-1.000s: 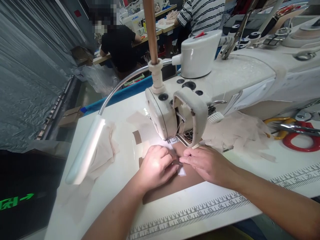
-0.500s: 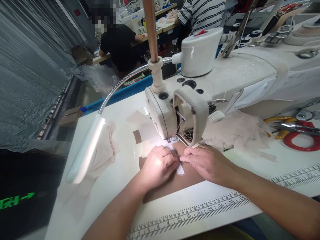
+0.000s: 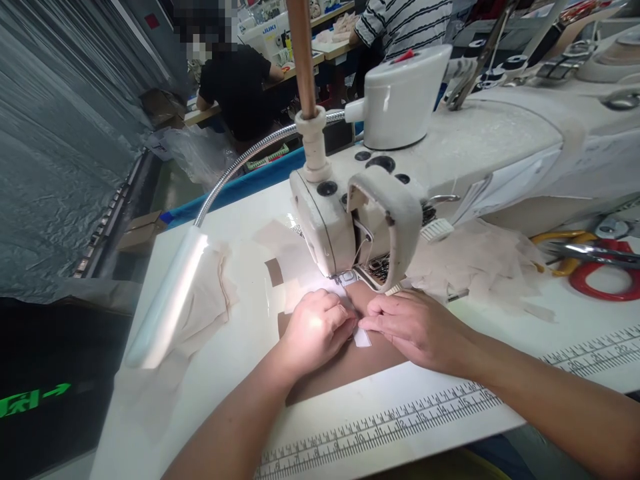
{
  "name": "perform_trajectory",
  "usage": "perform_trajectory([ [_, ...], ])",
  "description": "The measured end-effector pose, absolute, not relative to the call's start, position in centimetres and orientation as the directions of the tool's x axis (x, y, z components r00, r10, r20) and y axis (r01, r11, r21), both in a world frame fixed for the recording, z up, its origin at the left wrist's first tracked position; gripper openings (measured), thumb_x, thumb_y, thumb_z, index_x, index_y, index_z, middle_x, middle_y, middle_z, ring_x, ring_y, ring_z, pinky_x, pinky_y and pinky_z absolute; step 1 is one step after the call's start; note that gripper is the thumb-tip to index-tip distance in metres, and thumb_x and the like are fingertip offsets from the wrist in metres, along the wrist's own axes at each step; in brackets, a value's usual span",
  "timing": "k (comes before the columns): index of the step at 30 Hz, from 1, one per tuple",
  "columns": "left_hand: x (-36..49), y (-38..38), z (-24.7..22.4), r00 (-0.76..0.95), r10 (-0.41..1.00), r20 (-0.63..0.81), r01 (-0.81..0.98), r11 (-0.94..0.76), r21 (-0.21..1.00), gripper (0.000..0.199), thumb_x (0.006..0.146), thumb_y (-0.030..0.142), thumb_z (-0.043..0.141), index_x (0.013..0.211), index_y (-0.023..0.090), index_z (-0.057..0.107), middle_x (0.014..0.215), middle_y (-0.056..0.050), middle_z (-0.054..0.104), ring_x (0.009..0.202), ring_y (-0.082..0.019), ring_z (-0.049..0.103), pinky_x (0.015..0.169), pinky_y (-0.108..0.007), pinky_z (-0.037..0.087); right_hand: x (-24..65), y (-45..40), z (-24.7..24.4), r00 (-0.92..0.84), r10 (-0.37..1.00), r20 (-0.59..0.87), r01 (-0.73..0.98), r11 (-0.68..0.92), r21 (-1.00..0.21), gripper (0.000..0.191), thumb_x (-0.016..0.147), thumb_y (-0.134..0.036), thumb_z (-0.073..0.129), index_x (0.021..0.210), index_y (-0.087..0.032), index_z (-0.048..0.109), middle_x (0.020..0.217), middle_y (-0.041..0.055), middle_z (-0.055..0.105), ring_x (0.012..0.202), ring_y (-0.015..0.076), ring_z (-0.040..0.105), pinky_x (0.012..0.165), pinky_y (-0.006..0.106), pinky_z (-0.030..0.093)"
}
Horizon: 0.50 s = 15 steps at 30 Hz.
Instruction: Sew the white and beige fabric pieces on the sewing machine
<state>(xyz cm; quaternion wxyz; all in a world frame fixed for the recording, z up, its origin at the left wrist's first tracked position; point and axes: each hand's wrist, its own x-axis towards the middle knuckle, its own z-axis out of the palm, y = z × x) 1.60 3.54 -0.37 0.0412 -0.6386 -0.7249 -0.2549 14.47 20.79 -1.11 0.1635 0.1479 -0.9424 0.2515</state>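
My left hand [image 3: 317,331] is closed, thumb and fingers pinched together over a narrow white strip [image 3: 363,339] just in front of the sewing machine's [image 3: 320,227] needle area. Opposite it, my right hand [image 3: 407,327] is also closed, its fingertips pressed together close to the left ones at the strip's edge. What exactly the right fingertips grip is hidden. Under both hands lies a flat brown sheet [image 3: 320,389], either cloth or card. The presser foot [image 3: 339,279] is beside the strip's far end, partly lost in glare.
A lamp [image 3: 167,300] on a bent metal neck shines from the left. Pale fabric pieces [image 3: 205,297] lie near it, and sheer fabric [image 3: 485,267] is piled at right beside red-handled scissors [image 3: 607,287]. A printed ruler [image 3: 400,423] runs along the table's front. Two people sit beyond.
My right fingertips have shifted very slightly, and the white strip's near end lies a little farther right. Both hands otherwise keep their place; the view has tilted slightly.
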Motion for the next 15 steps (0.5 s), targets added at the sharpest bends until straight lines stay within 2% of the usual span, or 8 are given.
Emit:
perform_trajectory([
  [7, 1.40, 3.33, 0.22, -0.177, 0.934, 0.310, 0.917, 0.042, 0.396, 0.019, 0.092, 0.028, 0.051, 0.087, 0.016, 0.065, 0.073, -0.004, 0.060, 0.068, -0.016, 0.053, 0.063, -0.031, 0.043, 14.41, 20.86, -1.18, -0.883, -0.215, 0.417, -0.399, 0.813, -0.425, 0.031, 0.085, -0.004, 0.039, 0.092, -0.020, 0.065, 0.078, 0.0025, 0.057, 0.070, 0.0147, 0.047, 0.059, 0.028, 0.030],
  [15, 1.47, 3.41, -0.25, -0.178, 0.923, 0.341, 0.924, 0.037, 0.380, 0.020, 0.094, 0.026, 0.050, 0.083, 0.016, 0.065, 0.070, -0.003, 0.061, 0.067, -0.016, 0.052, 0.063, -0.030, 0.040, 14.59, 20.82, -1.05, -0.899, -0.193, 0.393, -0.369, 0.817, -0.443, 0.031, 0.087, -0.005, 0.038, 0.090, -0.020, 0.065, 0.076, 0.0021, 0.055, 0.068, 0.0144, 0.045, 0.059, 0.028, 0.029],
])
